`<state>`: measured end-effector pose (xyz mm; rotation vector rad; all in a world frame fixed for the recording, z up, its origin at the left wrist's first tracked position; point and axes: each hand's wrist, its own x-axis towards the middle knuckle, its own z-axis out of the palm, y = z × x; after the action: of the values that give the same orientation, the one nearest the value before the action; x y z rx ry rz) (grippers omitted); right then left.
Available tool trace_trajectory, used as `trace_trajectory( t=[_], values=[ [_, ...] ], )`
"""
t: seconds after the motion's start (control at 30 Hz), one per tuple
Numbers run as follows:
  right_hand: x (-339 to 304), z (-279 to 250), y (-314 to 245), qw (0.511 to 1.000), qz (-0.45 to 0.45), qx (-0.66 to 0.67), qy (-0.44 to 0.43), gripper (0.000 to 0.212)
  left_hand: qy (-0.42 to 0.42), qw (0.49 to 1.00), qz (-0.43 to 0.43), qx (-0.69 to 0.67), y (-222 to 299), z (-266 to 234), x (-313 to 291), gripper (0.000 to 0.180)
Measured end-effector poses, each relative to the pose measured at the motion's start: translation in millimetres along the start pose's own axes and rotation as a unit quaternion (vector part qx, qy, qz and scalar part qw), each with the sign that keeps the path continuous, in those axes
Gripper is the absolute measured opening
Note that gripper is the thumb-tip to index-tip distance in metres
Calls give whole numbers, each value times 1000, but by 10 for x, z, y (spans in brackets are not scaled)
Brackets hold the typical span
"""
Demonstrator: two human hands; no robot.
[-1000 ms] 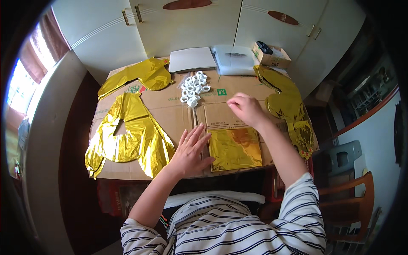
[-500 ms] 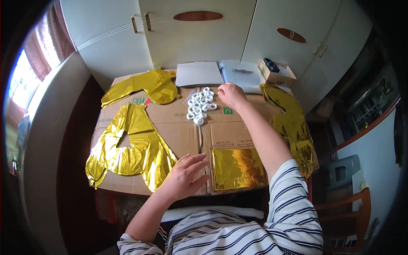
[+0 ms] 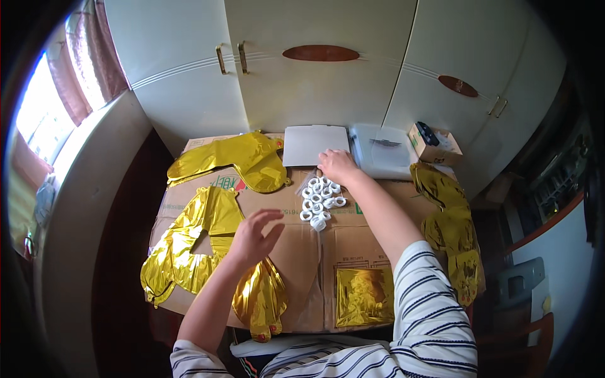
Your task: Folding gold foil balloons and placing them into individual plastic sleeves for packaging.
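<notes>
My right hand (image 3: 338, 166) reaches to the far end of a cluster of small white ring-shaped rolls (image 3: 317, 205). Its fingers are bent together; whatever they pinch is too small to make out. Just left of those fingertips lies a thin clear plastic piece (image 3: 307, 183), perhaps a bag or straws. Fingers apart and holding nothing, my left hand (image 3: 255, 234) hovers by the right side of a flat gold foil balloon (image 3: 189, 261) with a hole in its middle. Another flat gold balloon (image 3: 255, 165) lies at the far left. A folded gold foil sheet (image 3: 364, 297) rests near the front edge.
Flattened cardboard (image 3: 296, 252) covers the table. More gold foil (image 3: 449, 230) lies along the right edge. At the back are a grey-white flat board (image 3: 315, 145), a translucent plastic case (image 3: 381, 154) and a small box (image 3: 435, 148) holding a black object. Cabinets (image 3: 321, 88) stand behind.
The view has tilted up. My right hand has gone from the right of the white rolls to their far end. My left hand has moved forward and leftward, staying open.
</notes>
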<state>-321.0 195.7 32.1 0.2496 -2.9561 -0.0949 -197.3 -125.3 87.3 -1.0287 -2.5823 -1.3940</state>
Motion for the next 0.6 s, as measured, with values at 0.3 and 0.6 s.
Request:
trace_trajectory(
  t=[0.3,0.6],
  values=[
    [68,-338,-143,997,5,-24,-69,46,33,995,-77,53,-596,184,947,34],
    [441,-56,-556,994,-71,52,68,36,15,992,-125,-14,-599,290,966,33]
  ],
)
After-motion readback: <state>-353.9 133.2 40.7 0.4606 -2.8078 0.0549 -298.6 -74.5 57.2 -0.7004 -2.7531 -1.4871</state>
